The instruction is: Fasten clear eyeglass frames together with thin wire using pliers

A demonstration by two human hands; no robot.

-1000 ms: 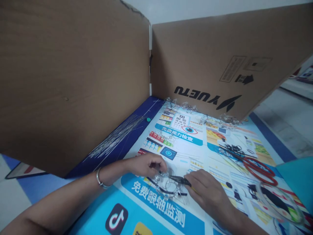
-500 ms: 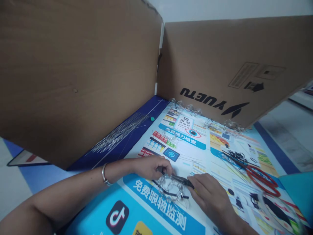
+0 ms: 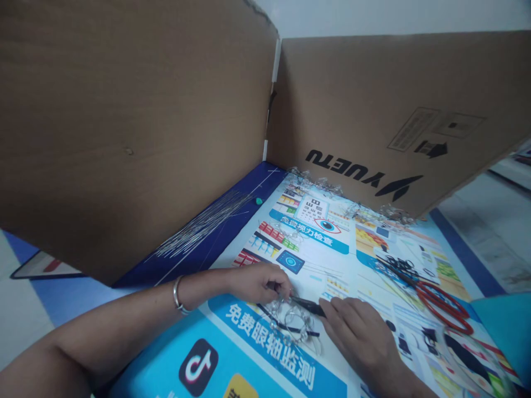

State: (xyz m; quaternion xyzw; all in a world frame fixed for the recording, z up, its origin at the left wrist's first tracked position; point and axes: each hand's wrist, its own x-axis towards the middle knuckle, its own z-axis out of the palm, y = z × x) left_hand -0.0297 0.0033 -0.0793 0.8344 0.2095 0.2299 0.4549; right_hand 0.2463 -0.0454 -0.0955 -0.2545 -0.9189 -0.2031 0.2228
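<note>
My right hand (image 3: 359, 334) is wrapped round the handles of a pair of pliers (image 3: 309, 305). The dark jaws point left and reach the fingertips of my left hand (image 3: 262, 283). That hand is closed in a pinch at the upper end of a beaded wire piece (image 3: 295, 319), made of silvery loops with clear beads. Its lower loops hang or rest just over the printed sheet, beside a thin dark strip. What exactly lies between the pliers' jaws is too small to make out.
Red-handled scissors (image 3: 443, 304) lie at right, near black rings (image 3: 402, 266). A bundle of straight wires (image 3: 203, 224) rests at left. More wire pieces (image 3: 394, 213) line the foot of the cardboard wall (image 3: 352, 99). A clear round dish (image 3: 477, 356) sits at lower right.
The pliers have turned slightly in my right hand's grip, and their jaws stay by my left fingertips. My left hand has hardly moved.
</note>
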